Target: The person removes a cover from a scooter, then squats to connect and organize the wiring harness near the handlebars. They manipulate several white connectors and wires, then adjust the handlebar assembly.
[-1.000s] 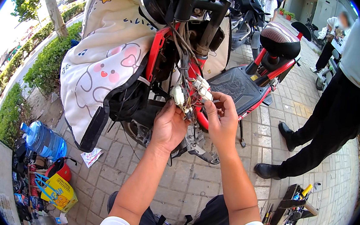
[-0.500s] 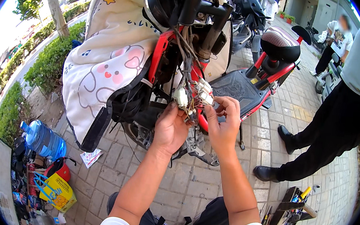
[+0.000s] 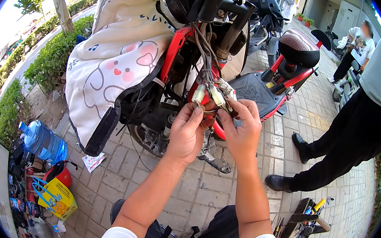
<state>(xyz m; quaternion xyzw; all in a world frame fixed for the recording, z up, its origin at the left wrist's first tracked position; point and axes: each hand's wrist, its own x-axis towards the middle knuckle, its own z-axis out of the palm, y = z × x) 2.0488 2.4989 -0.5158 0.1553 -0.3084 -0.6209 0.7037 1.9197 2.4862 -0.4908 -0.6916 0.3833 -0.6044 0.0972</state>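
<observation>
A bundle of grey and thin coloured wires hangs from the opened front of a red electric scooter. White plastic connectors sit at its lower end: one connector is above my left fingertips, and another connector lies between my hands. My left hand is closed, thumb and fingers pinching the thin wires just below the connectors. My right hand is closed too, its thumb and forefinger pinching wires on the other side. The exact wires between the fingertips are partly hidden.
A cream padded cover drapes over the scooter's left side. To the right stands a person in black trousers, near a wooden toolbox. A water jug and a yellow bag lie at left on the paving.
Both hands have shifted slightly with the wires. The connectors have turned and spread apart, and my left fingers have moved up and right, closer to my right fingers.
</observation>
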